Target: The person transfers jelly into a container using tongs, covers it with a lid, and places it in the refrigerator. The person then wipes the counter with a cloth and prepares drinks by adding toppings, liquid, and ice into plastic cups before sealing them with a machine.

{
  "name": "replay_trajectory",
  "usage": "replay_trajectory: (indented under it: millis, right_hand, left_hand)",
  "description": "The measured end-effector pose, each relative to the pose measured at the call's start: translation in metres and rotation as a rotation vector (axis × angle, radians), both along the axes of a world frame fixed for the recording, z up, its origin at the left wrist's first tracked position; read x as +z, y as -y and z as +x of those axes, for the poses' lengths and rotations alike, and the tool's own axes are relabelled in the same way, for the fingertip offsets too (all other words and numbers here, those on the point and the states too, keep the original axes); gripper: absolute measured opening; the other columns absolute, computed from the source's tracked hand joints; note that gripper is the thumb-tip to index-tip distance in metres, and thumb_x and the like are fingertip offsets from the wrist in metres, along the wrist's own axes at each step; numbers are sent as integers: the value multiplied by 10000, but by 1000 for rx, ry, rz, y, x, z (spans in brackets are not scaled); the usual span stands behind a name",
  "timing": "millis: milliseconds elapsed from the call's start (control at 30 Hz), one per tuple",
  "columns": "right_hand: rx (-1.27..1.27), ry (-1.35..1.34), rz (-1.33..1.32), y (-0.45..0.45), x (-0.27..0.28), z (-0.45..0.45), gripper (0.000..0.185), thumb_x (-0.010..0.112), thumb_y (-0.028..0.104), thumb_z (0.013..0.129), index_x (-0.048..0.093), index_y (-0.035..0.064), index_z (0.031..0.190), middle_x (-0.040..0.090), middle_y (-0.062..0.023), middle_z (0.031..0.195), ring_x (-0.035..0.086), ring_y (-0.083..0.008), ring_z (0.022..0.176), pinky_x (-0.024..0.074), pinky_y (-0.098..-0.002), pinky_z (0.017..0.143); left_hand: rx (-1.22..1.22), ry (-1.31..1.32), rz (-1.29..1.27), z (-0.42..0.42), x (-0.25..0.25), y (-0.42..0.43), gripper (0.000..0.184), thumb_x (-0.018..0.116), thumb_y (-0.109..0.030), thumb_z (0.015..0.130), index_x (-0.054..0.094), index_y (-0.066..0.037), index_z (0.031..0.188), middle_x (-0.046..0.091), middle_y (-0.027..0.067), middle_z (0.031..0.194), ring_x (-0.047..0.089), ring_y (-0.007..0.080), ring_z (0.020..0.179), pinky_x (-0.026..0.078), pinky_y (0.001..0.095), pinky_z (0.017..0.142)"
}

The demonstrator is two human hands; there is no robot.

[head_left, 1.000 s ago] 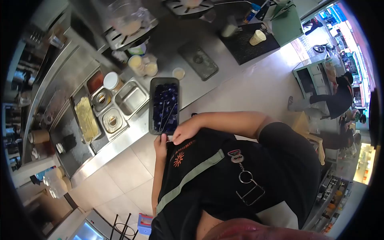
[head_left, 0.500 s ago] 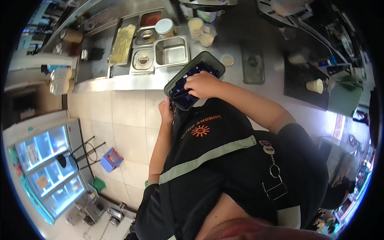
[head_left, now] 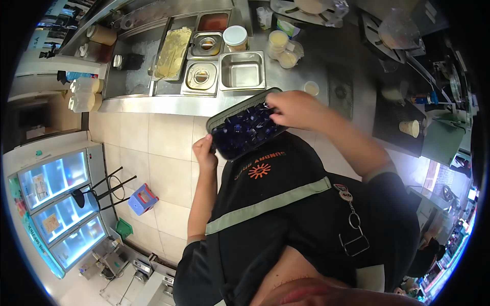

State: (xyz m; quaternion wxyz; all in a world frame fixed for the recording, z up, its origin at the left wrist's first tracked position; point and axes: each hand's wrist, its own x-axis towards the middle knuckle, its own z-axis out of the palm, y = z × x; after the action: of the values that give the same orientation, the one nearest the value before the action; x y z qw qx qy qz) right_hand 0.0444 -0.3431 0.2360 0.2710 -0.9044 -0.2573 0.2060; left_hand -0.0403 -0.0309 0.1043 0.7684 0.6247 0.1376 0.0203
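Note:
A dark grey rectangular tub [head_left: 236,108] is held in front of my apron, tilted toward me. Glossy dark blue-purple pieces, like jelly cubes [head_left: 247,130], lie inside it. My left hand [head_left: 205,152] grips the tub's left end, thumb at the rim. At the right end is my right hand [head_left: 296,109], its fingers curled together over the edge and the contents. Whether those fingers pinch the rim or something small cannot be made out. An uncovered steel pan [head_left: 242,71] sits in the counter just beyond the tub.
Lidded steel pans [head_left: 200,76], a white-lidded jar [head_left: 235,38] and a tray of yellow food [head_left: 173,53] line the counter. Stacked tubs [head_left: 279,43] and a small cup [head_left: 311,88] stand further right. A blue stool [head_left: 143,200] is on the tiled floor.
My right hand has moved from the middle of the tub to its right end. The tub has turned flatter across my view and tips more toward me. My left hand keeps its hold.

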Motion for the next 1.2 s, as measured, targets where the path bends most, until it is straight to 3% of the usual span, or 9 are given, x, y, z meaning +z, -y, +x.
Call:
replay_trajectory:
  millis: [100,267,433,533,833,1000,1033,1133,1200]
  right_hand:
    - [17,50,-128,-2,25,6,193,609,197,813,580,46,929,625,-146,899,635,-352,838,512,-466,705]
    - [38,240,-254,-44,44,14,232,641,281,831,620,59,896,640,-115,893,642,-330,837,517,-459,690]
    - [35,213,-287,-79,51,22,352,655,419,836,646,68,860,649,-85,871,648,-324,831,519,-453,679]
    - [-7,208,-383,-96,61,21,367,644,435,841,649,68,864,652,-95,817,649,-328,805,514,-450,668]
    - [-285,343,55,-94,51,54,354,657,421,856,710,89,966,677,-143,794,647,-335,743,500,-417,666]
    - [-105,396,330,-144,50,106,301,689,319,860,704,59,1009,693,-136,841,659,-279,752,498,-360,668]
    - [-67,405,369,-156,52,115,303,685,326,862,705,60,1006,694,-133,850,658,-278,759,501,-362,675]
    - [140,458,475,-180,44,134,307,672,359,867,707,79,990,692,-112,848,656,-282,773,509,-376,679]
    - [201,500,389,-175,46,142,318,657,381,872,706,85,979,688,-99,844,654,-283,781,511,-385,677]
  left_hand:
    - [-10,-4,20,7,47,-40,377,582,-203,898,503,-70,554,522,-6,578,423,69,501,303,253,482]
    - [-49,121,100,35,121,-95,352,653,-194,870,575,27,607,489,-21,570,353,55,530,236,259,499]
    - [-54,151,147,69,144,-136,410,663,-171,884,473,-29,551,368,-65,555,270,44,538,180,263,498]
    - [-134,149,189,89,143,-167,395,642,-213,901,518,-48,565,476,-38,557,356,45,498,241,243,486]
    - [-136,77,438,175,178,-161,480,727,-228,859,462,-34,509,375,-68,546,272,47,538,183,272,490]
    - [-200,152,439,206,169,-147,490,728,-252,861,470,-25,513,385,-68,550,290,50,547,195,272,496]
    - [-250,101,482,209,171,-150,372,694,-234,886,635,9,610,535,-33,609,383,46,554,261,244,519]
    - [-197,100,463,219,165,-140,369,695,-231,884,637,8,610,539,-29,607,387,49,549,265,246,517]
    - [-141,132,485,218,168,-128,473,715,-274,870,527,-7,527,408,-59,545,304,54,536,204,272,491]
